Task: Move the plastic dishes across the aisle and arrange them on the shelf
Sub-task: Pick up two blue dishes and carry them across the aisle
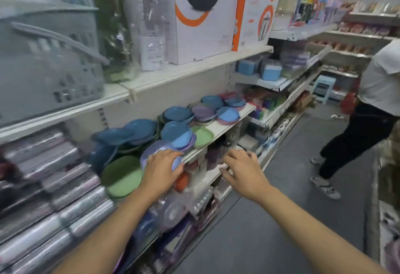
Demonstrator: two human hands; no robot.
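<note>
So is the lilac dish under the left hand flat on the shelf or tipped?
Tipped: the lilac dish leans over the shelf edge, left hand on it.

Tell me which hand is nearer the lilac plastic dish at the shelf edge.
Left. The left hand rests on the lilac plastic dish, fingers over its rim. The right hand hovers apart to its right, holding nothing.

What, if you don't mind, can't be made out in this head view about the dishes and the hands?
- Left hand: it covers the lilac dish, so its grip underneath is hidden.
- Right hand: motion blur; contact with the shelf edge is unclear.
- Blue dishes: smeared, uncountable.
- Bystander: cut off by the right edge.
</note>
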